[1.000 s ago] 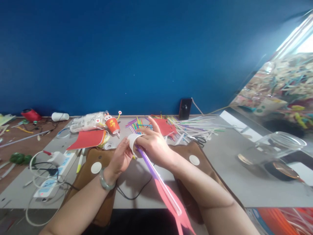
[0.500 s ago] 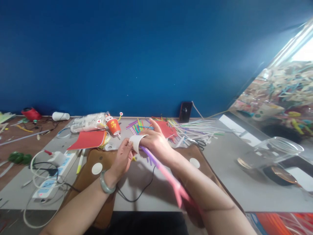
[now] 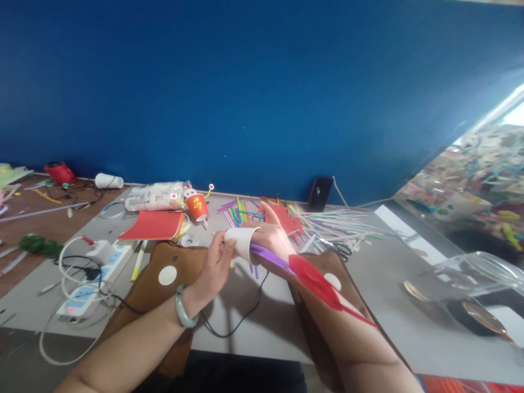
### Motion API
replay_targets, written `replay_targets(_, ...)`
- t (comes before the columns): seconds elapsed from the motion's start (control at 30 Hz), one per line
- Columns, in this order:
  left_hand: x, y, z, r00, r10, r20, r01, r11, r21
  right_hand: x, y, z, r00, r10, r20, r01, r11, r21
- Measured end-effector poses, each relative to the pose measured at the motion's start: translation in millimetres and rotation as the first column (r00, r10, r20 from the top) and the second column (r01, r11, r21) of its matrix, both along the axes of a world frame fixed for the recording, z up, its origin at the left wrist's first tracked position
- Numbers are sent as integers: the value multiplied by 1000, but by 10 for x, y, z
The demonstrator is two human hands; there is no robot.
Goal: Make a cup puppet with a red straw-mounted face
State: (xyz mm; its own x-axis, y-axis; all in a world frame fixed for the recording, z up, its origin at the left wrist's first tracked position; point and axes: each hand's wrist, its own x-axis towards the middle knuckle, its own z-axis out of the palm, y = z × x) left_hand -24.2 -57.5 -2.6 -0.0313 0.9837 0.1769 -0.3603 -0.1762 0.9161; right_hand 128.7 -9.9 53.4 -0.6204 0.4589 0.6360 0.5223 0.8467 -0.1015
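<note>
In the head camera's view, my left hand (image 3: 216, 265), a pale green bangle (image 3: 186, 308) at its wrist, closes around the base end of a white paper cup (image 3: 240, 242), which lies on its side above the worktop (image 3: 266, 333), mouth turned to the right. At that mouth is my right hand (image 3: 272, 237), one finger raised and the others partly hidden by the cup's rim; I cannot tell how far they are bent or whether they grip anything. A purple-and-red strip (image 3: 313, 278) emerges at the cup's mouth and slants down to the right of it, in front of my right forearm. Beyond the cup lie short coloured strips (image 3: 239, 210); beyond it and to the right are red paper (image 3: 290, 221), a spread of long pale strips (image 3: 347, 221), scissors (image 3: 341, 250) and a dark phone (image 3: 320, 194) leaning against the blue wall (image 3: 262, 98). To the cup's left, farther back, a decorated red cup (image 3: 197, 206) with a rabbit-like face stands tilted beside a wrapped stack of cups (image 3: 153, 196); nearer are red sheets (image 3: 151, 225) and a tape roll (image 3: 189, 240). A white power strip (image 3: 98, 281) lies well to the cup's left, a clear container (image 3: 478, 273) well to its right.
</note>
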Motion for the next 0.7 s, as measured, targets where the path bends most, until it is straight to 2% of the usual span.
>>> replay_targets(0.1, -3, 1, -11, 1000, 2, -8, -2, 1000, 10, -21, -29, -11, 998, 40, -55, -43, 998, -50)
replay_targets(0.27, -15, 25, -73, 1000, 13, 23, -13, 1000, 6, -32, -58, -8, 998, 25, -54, -33, 990, -140)
replay_targets(0.57, -38, 31, -71, 994, 73, -87, -72, 997, 7, -86, -17, -19, 992, 39, -121, -56, 988, -146)
replay_targets(0.7, -48, 22, -46, 996, 71, -57, -71, 997, 9, -114, -32, -58, 991, 27, -130, -52, 980, -191)
